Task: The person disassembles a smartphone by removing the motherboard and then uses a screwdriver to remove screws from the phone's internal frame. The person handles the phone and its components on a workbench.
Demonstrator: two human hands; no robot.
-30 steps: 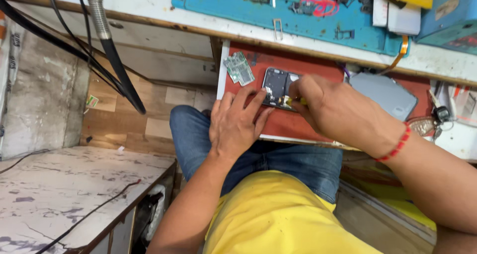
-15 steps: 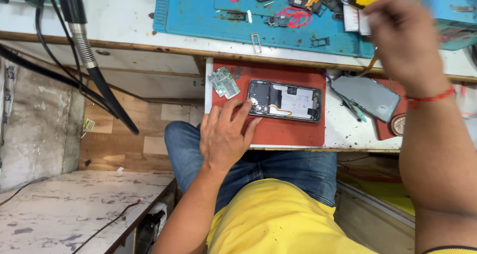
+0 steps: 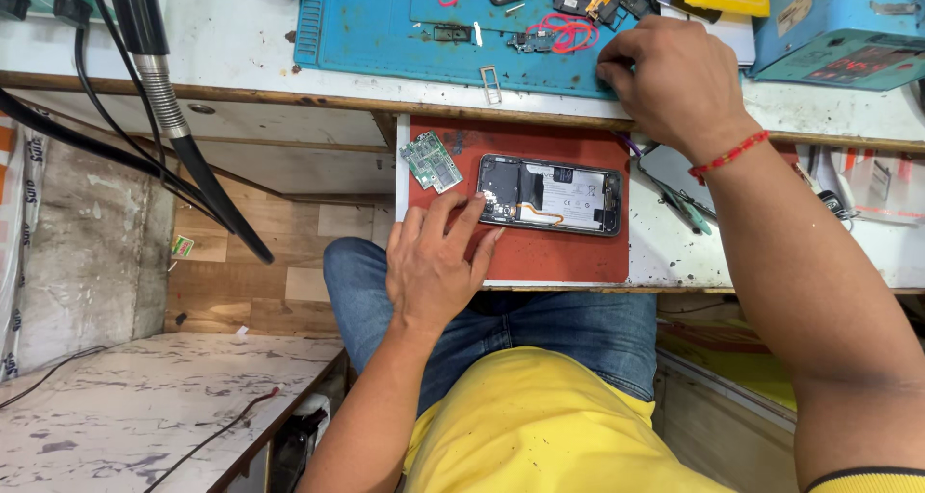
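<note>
Two bare hands are at work over a cluttered repair bench. An opened smartphone [image 3: 550, 194] — back cover off, battery and inner boards showing — lies flat on a red mat [image 3: 568, 252] on the pull-out shelf below the bench top. The left hand [image 3: 436, 262] rests palm-down on that mat, fingers loosely spread and grasping nothing, its fingertips [image 3: 476, 201] touching the phone's left end. Just beside it, at the mat's upper left corner, lies a small green circuit board [image 3: 431, 160]. The right hand [image 3: 674, 83] reaches up to the blue work mat [image 3: 385, 30], fingers curled down at its near edge — whether they pinch some small part I cannot tell. A red thread bracelet [image 3: 729, 155] circles that wrist. Tweezers [image 3: 681, 204] lie to the phone's right.
</note>
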